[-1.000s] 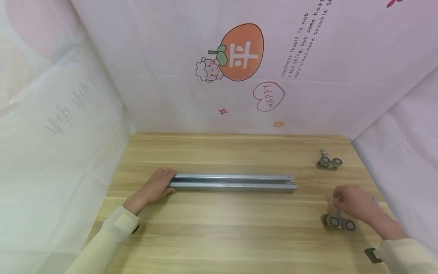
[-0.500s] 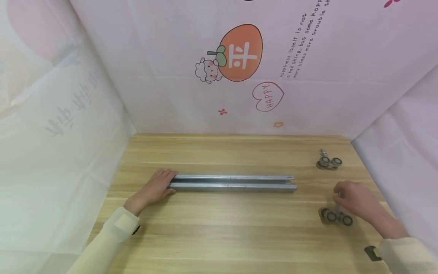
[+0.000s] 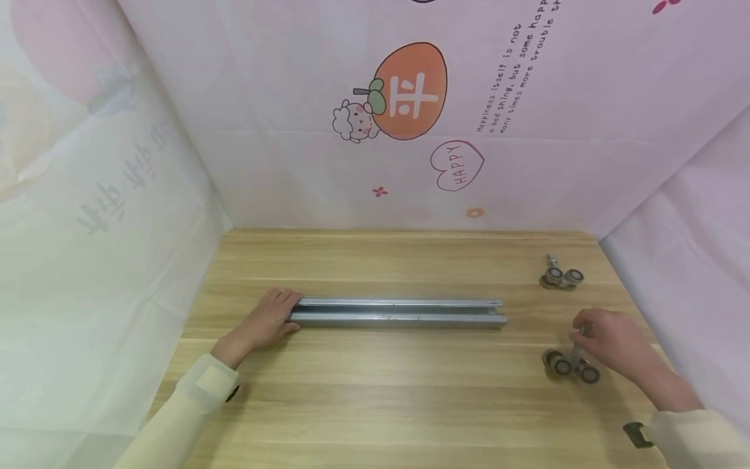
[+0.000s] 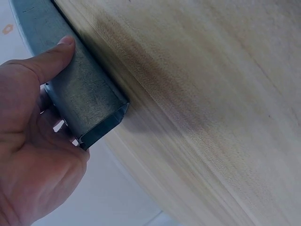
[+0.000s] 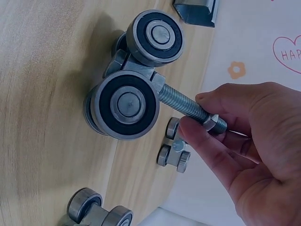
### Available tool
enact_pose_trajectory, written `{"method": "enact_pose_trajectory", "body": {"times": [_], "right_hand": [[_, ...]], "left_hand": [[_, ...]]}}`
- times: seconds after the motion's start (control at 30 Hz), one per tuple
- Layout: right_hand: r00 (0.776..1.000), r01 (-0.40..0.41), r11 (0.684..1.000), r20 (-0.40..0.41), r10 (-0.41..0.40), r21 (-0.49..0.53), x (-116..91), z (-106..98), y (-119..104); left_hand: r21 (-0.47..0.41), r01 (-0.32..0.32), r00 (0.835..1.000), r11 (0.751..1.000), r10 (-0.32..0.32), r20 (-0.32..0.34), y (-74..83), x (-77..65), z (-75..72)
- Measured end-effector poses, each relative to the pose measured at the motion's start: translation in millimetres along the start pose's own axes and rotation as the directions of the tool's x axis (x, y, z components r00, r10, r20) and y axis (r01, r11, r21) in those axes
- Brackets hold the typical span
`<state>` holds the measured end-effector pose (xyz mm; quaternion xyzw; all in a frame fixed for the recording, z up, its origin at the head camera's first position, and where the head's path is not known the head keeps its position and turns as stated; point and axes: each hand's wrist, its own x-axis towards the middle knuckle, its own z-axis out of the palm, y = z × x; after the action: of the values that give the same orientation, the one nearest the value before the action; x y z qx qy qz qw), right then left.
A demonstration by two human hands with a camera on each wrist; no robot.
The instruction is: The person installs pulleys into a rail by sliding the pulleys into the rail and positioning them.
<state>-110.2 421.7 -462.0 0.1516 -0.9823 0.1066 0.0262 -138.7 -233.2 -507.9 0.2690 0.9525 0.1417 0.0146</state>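
Note:
My left hand [image 3: 266, 324] grips the left end of a metal channel track [image 3: 398, 322], which lies across the wooden table with its slot facing up. The left wrist view has my thumb pressed on one side wall, next to the track's open end [image 4: 101, 127]. Off to the right, my right hand [image 3: 618, 342] pinches a roller trolley [image 3: 571, 368] by its threaded bolt [image 5: 181, 101], between thumb and fingers near the nut. Its bearing wheels [image 5: 129, 104] hang over the tabletop, right of the track's free end.
A second roller trolley [image 3: 561, 279] stands farther back on the table [image 3: 375, 404]. Another trolley [image 5: 96, 212] shows low in the right wrist view, hidden behind my right hand in the head view. Printed cloth walls [image 3: 328, 176] enclose the back and sides.
The trolley in my right hand has shifted slightly left and away from me, its wheels swinging left. My left hand and the track have stayed put.

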Motion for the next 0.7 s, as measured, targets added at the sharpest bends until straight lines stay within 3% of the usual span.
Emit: {"method": "enact_pose_trajectory", "body": {"times": [0.7], "right_hand": [[0.998,0.023,1.0,-0.059,-0.024,-0.015,-11.0,-10.5,-11.4]], "left_hand": [[-0.005,-0.003,1.0,1.0,0.003,-0.012,-0.3,-0.6,2.2]]}}
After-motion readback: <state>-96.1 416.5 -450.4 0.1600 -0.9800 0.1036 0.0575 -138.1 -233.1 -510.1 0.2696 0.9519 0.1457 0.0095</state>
